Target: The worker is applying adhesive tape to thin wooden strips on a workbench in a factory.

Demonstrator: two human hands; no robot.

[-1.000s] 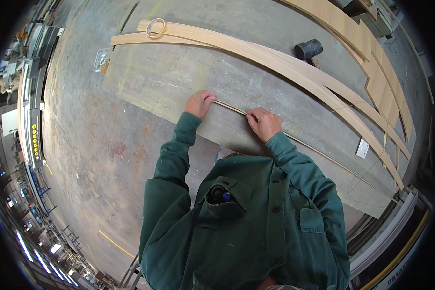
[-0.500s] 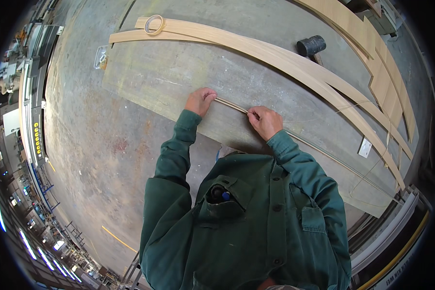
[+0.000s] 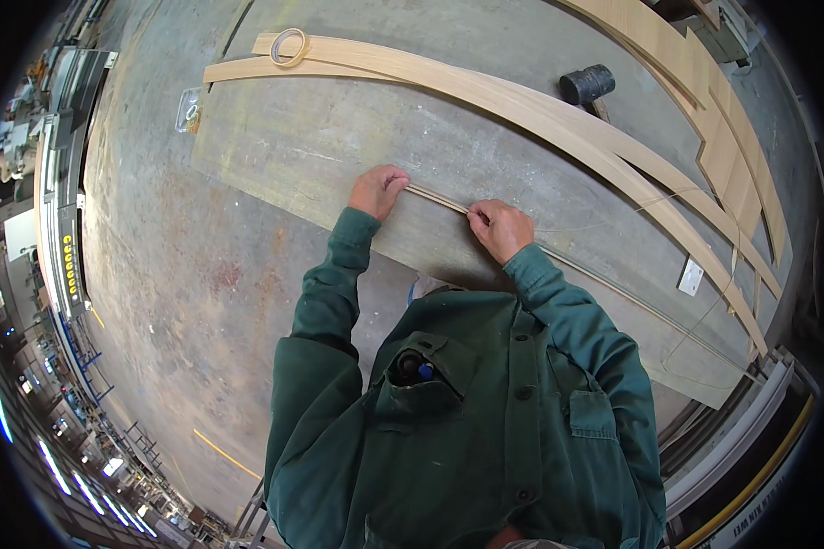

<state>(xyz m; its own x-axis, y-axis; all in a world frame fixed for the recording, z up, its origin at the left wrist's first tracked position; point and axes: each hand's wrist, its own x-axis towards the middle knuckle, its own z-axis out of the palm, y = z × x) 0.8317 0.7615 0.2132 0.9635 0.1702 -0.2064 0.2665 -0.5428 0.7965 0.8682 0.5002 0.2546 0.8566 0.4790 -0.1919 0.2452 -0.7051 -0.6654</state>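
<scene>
A thin, pale, narrow strip [image 3: 438,199] that looks like wood edging is stretched between my hands, just over the grey work table [image 3: 339,137]. My left hand [image 3: 378,193] pinches its left end between thumb and fingers. Farther along, my right hand [image 3: 504,229] pinches the same strip with thumb and forefinger. Past my right wrist the strip runs on, low across the table toward its right end. The fingertips partly cover the gripped spots.
Curved wooden boards [image 3: 485,88] lie along the far side, with a tape roll [image 3: 303,50] on their left end. Beyond them rests a black mallet head [image 3: 587,85]. A white card [image 3: 690,276] lies at right, near thin loose strands. A clear container [image 3: 188,110] sits at far left.
Both hands keep their pinch on the strip in almost the same place. The whole view has shifted very slightly; nothing else visibly differs.
</scene>
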